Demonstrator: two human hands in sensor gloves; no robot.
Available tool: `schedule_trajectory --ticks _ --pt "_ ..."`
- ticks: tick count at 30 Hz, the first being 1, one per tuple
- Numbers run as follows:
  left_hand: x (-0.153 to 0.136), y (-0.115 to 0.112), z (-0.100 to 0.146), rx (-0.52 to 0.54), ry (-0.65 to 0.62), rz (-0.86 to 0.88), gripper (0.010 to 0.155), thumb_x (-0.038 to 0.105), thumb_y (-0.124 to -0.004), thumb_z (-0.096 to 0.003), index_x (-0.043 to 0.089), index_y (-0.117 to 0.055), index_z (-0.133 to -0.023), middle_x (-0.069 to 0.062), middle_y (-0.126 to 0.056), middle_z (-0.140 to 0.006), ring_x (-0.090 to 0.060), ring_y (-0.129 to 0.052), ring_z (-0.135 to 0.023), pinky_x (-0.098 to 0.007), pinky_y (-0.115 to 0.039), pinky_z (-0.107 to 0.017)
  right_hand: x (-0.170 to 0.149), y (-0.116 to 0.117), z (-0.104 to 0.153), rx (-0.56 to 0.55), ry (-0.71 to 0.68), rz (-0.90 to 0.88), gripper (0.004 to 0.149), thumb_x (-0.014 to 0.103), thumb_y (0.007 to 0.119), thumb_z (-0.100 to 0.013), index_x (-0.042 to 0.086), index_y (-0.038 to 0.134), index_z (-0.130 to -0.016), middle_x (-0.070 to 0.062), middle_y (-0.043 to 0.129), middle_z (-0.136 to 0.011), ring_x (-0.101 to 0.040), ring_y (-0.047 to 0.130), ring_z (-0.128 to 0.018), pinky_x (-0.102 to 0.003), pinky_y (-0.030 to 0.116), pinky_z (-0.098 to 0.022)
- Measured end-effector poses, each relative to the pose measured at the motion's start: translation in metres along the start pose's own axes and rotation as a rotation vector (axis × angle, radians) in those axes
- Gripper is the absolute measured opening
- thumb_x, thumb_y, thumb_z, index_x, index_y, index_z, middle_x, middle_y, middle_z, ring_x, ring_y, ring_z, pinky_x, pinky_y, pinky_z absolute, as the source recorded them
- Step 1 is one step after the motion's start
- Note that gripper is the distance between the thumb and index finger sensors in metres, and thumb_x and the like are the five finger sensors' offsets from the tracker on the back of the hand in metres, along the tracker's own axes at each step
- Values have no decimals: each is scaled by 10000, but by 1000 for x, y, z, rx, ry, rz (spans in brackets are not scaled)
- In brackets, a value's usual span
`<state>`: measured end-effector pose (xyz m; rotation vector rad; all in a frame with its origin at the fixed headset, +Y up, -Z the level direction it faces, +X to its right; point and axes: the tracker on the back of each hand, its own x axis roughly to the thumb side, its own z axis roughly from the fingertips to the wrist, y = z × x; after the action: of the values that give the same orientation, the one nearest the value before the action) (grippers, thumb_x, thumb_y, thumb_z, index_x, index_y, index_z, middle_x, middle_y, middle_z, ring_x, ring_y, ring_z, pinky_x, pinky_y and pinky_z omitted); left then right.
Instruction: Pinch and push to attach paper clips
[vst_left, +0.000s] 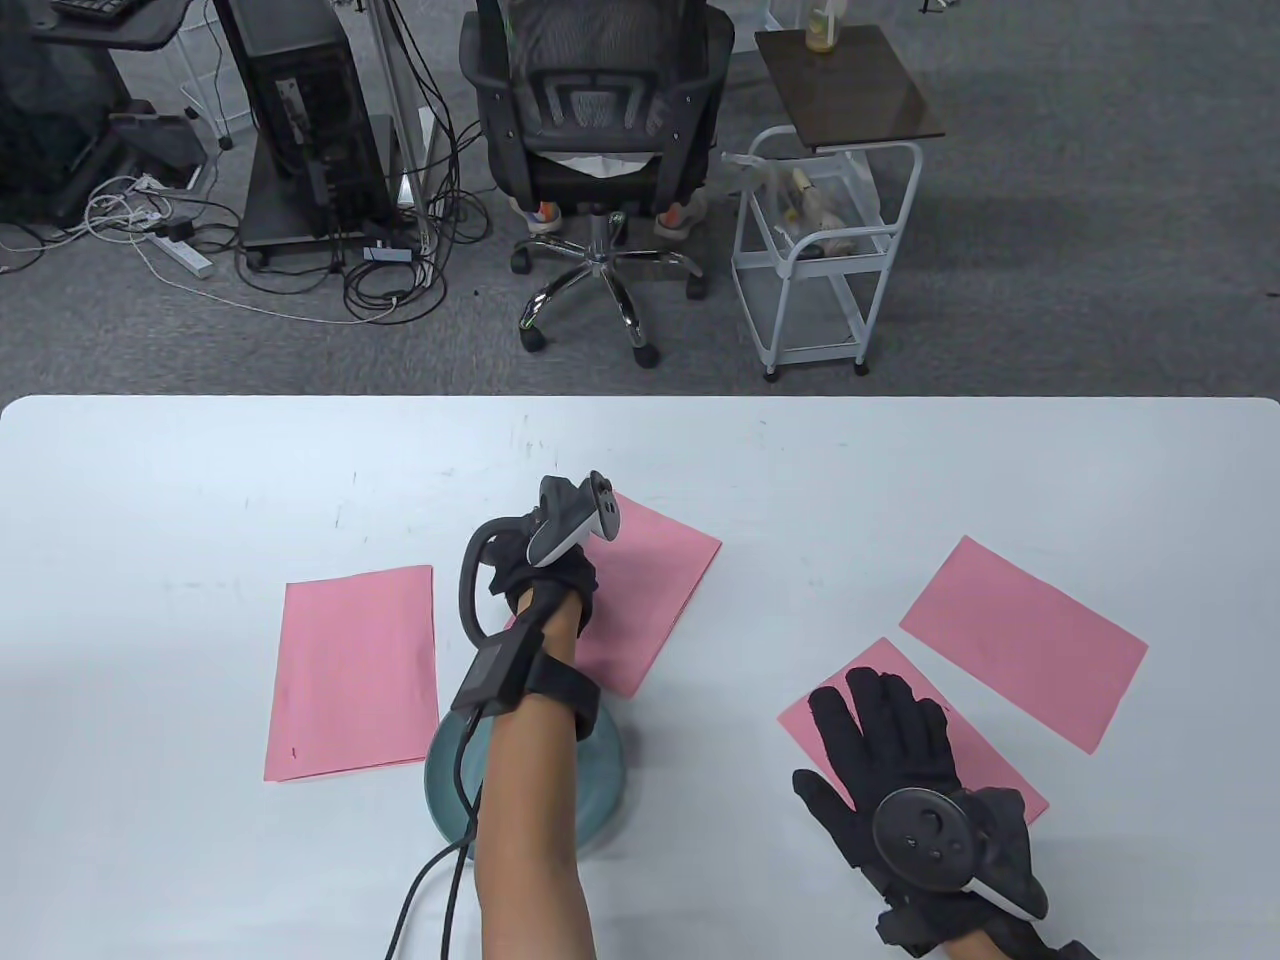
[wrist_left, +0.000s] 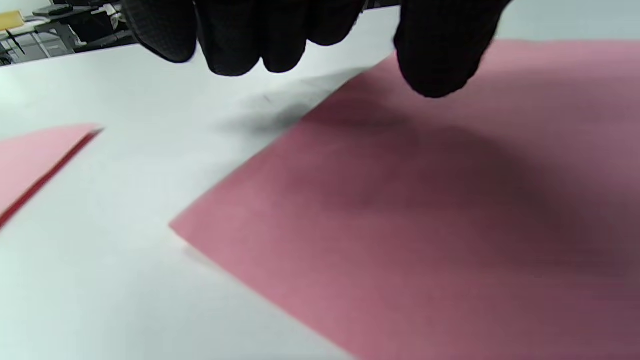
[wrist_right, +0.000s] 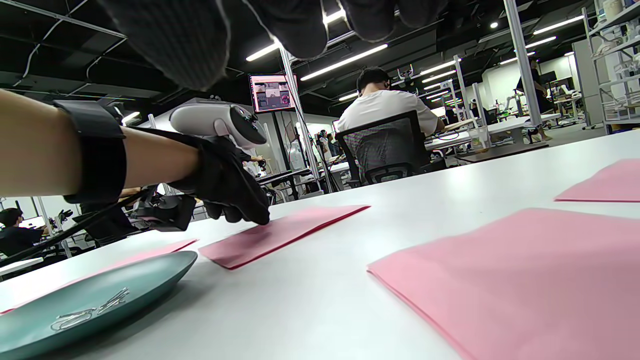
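Several paper clips (wrist_right: 85, 311) fill the teal plate (wrist_right: 150, 280); both grips open, empty.

Much of the teal plate (vst_left: 610, 770) is hidden under the left forearm in the table view. The paper clips (wrist_right: 90, 310) are seen only small in the right wrist view. The left hand's fingers (wrist_left: 435, 55) are cut off by the top edge, their tips blurred.

We see a white table (vst_left: 200, 480) carrying four pink paper stacks (vst_left: 352, 672) (vst_left: 655, 590) (vst_left: 1022, 642) (vst_left: 860, 690) and a teal plate (wrist_right: 100, 295) holding what look like paper clips (wrist_right: 90, 309).
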<state>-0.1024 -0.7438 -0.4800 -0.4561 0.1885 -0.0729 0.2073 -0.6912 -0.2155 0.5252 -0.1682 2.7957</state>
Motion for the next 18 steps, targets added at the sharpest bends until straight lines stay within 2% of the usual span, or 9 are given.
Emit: schedule_trajectory --ticks 3,13,18 --pt "2 -6 -6 -17 -4 11 807 469 -815 -557 128 -449 -1191 -169 -581 -1198 -425 -620 -1089 -616 -583 -777 0 0 0 4 -1 3 724 507 675 -604 139 448 -1185 -254 343 -1208 -508 324 -1069 -624 237 -736" --pt "6 -5 -4 107 -9 -7 775 395 -873 -535 130 -511 -1168 -105 -755 -1107 -363 -775 -1012 -572 -659 -756 0 0 0 14 3 4 723 508 675 -604 138 451 -1184 -257 346 -1207 -510 329 -1067 -624 238 -735" --pt "-4 -4 -7 107 17 86 809 372 -916 -515 122 -508 -1168 -74 -775 -1076 -331 -818 -972 -564 -676 -746 -1 -1 -1 13 11 -4 721 506 676 -604 138 454 -1183 -257 348 -1207 -511 328 -1067 -624 237 -735"
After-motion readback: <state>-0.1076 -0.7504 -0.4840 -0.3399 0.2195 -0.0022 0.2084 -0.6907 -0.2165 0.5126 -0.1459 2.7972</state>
